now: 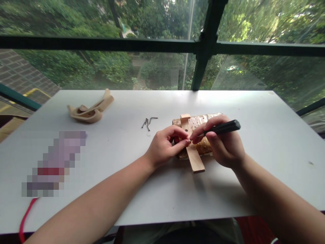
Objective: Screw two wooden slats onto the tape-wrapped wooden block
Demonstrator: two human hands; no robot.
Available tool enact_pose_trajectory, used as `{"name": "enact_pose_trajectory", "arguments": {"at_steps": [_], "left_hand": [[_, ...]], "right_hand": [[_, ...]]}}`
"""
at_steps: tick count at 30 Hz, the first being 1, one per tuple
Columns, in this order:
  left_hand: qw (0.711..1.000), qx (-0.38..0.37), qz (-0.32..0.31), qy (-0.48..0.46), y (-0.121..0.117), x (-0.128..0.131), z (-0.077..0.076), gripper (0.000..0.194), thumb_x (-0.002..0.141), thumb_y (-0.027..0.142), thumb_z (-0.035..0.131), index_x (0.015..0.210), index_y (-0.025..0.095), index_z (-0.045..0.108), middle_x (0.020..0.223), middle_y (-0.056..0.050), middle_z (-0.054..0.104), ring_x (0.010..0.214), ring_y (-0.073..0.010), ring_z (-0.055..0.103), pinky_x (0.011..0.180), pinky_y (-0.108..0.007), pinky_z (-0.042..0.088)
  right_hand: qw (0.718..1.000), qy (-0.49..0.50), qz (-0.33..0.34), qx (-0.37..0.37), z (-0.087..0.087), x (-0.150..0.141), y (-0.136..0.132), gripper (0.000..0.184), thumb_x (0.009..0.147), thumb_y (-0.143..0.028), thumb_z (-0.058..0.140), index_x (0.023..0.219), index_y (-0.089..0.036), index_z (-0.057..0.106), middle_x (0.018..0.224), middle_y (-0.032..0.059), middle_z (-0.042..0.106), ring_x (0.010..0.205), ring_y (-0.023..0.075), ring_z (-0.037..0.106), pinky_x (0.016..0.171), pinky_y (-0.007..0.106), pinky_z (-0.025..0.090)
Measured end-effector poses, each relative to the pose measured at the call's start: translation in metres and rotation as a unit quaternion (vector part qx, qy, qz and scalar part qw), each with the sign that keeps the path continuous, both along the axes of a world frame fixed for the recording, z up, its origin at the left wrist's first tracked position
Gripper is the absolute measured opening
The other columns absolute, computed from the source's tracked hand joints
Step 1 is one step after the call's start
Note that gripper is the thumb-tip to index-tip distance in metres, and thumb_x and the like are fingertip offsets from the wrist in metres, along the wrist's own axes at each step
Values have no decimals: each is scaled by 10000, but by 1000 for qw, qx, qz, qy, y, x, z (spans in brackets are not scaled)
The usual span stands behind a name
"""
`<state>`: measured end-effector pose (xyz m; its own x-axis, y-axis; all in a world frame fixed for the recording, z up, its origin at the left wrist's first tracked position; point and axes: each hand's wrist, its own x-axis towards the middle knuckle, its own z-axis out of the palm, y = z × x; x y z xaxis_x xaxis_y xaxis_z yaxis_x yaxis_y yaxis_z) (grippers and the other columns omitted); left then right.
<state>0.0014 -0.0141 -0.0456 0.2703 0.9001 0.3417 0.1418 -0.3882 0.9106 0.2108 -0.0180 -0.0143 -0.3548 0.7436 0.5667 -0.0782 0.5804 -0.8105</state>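
Left hand pinched small metal screw at flat, pale wooden strip, presumably steadying it; right hand grasped black-handled screwdriver, tip leftward.

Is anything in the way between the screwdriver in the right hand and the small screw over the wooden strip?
Nothing visible is. The screwdriver in the right hand points at the small screw, pinched by the left hand. Fingers partly hide the shaft; whether its tip touches is too small to tell.
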Motion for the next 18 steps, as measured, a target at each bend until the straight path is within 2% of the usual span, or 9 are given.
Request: {"name": "enact_pose_trajectory", "arguments": {"at_steps": [4,7,9,14,18], "left_hand": [[1000,-6,3,-2,0,0,0,174,829,276,781,943,164,712,807,-31,724,658,-93,591,585,-204,470],[1000,-11,-3,-1,1,-1,-1,172,831,280,780,950,169,723,821,-33,728,669,-97,593,602,-212,475],[1000,-9,-9,-1,1,-1,0,165,833,275,779,952,171,733,834,-36,733,681,-102,601,620,-219,483],[1000,-10,-21,1,1,-2,0,143,851,262,757,958,168,741,857,-47,743,693,-112,617,628,-232,482],[1000,-4,-22,-3,1,-2,-2,142,850,253,756,966,173,739,828,-33,737,677,-104,602,614,-222,470]], "right_hand": [[999,24,2,31,1,-6,3,100,1006,-219,541,1079,-227,474,871,45,699,689,167,644,640,352,494],[998,44,-13,39,1,-14,6,188,970,-203,603,1095,-234,467,831,22,656,693,155,610,638,330,465],[999,37,-27,24,-1,-19,8,207,956,-216,628,1092,-234,474,826,21,630,714,156,589,647,325,457],[998,36,-26,-33,-6,-25,9,97,994,-293,581,1013,-224,515,782,11,602,643,132,544,577,293,431],[997,52,8,-56,-6,-25,6,82,1016,-288,546,1004,-214,513,815,14,630,576,112,538,532,290,438]]}}
